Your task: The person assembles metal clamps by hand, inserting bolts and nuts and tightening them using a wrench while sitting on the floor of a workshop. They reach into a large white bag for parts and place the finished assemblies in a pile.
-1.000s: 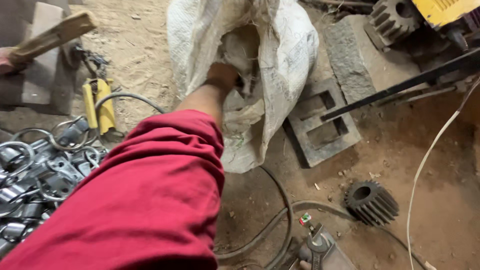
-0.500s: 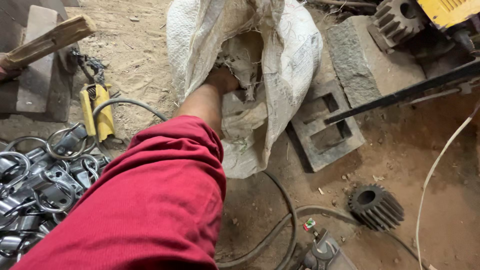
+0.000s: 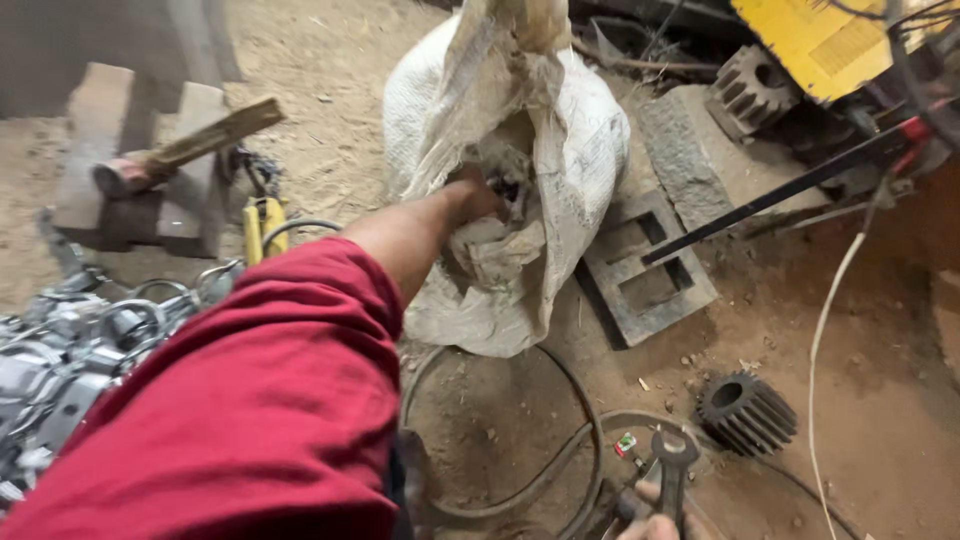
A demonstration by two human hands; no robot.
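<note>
My left hand (image 3: 472, 200), on a red-sleeved arm, reaches into the open mouth of a dirty white woven sack (image 3: 570, 150) that stands on the dirt floor. The fingers are buried among the sack's folds, close to something dark inside, so what they hold is hidden. At the bottom edge, only the fingers of my right hand (image 3: 655, 524) show. They are wrapped around the handle of a grey open-ended wrench (image 3: 673, 462) that points upward.
A black toothed gear (image 3: 745, 412) lies right of the wrench. A hollow concrete block (image 3: 645, 272) sits beside the sack. A hammer (image 3: 185, 148) rests on blocks at the left, above a pile of metal clamps (image 3: 70, 345). Cables (image 3: 565, 455) loop on the floor.
My left hand has pushed a little deeper into the sack. The view has shifted, and my right hand with the wrench now shows at the bottom edge.
</note>
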